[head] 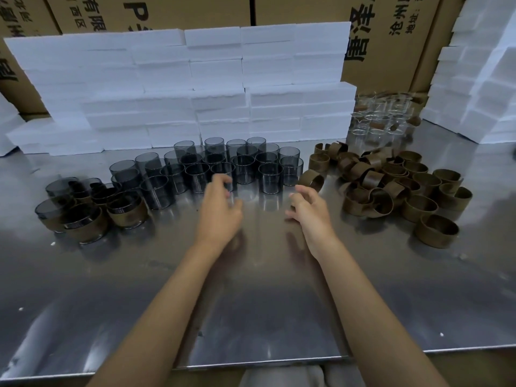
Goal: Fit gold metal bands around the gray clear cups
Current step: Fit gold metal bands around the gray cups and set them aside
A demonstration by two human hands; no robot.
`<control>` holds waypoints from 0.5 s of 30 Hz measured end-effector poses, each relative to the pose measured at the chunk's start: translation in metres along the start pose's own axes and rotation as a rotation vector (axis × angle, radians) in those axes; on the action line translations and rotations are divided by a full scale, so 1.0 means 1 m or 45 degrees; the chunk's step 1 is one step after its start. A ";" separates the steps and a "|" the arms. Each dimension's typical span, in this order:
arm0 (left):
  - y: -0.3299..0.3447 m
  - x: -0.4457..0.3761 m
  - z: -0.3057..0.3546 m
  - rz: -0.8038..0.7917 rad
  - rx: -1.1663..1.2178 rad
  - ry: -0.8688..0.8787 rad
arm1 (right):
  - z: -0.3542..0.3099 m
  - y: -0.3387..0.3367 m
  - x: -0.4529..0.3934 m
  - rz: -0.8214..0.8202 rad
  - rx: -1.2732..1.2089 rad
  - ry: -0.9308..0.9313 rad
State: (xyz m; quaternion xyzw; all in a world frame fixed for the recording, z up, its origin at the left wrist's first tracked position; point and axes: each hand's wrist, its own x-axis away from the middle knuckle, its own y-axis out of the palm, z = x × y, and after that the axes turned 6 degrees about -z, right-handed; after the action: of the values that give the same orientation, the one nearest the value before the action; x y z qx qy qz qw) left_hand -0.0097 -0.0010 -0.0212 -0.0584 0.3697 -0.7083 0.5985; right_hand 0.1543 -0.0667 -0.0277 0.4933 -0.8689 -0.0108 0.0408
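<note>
While both held empty: left hand [219, 209] just before gray cups [206, 169], right hand [308, 206] near gold bands [391, 188].

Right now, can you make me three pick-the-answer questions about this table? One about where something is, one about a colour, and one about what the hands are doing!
1. Where is the pile of loose gold bands?
A. On the right of the table
B. On the left of the table
C. On top of the foam blocks

2. What colour are the foam blocks stacked at the back?
A. Black
B. White
C. Red

3. What is the right hand holding?
A. A cup
B. A band
C. Nothing

Answers:
1. A: the bands lie heaped on the metal table, right of the gray cups.
2. B: every block in the stack is white.
3. C: its fingers are loosely spread above the table with nothing between them; the left hand reaches at the cups.
</note>
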 end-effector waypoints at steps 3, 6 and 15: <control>0.040 -0.011 0.019 -0.125 0.137 -0.020 | -0.001 -0.002 0.000 0.012 -0.083 0.010; 0.068 -0.025 0.026 -0.123 0.219 -0.106 | -0.002 -0.004 -0.003 0.011 -0.160 0.033; 0.090 -0.063 0.015 0.019 0.291 -0.249 | -0.001 -0.002 -0.012 0.030 -0.215 0.077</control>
State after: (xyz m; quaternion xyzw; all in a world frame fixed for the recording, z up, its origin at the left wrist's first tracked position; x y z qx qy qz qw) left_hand 0.0881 0.0474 -0.0409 -0.0557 0.2268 -0.7322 0.6398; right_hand 0.1623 -0.0580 -0.0280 0.4779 -0.8690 -0.0687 0.1085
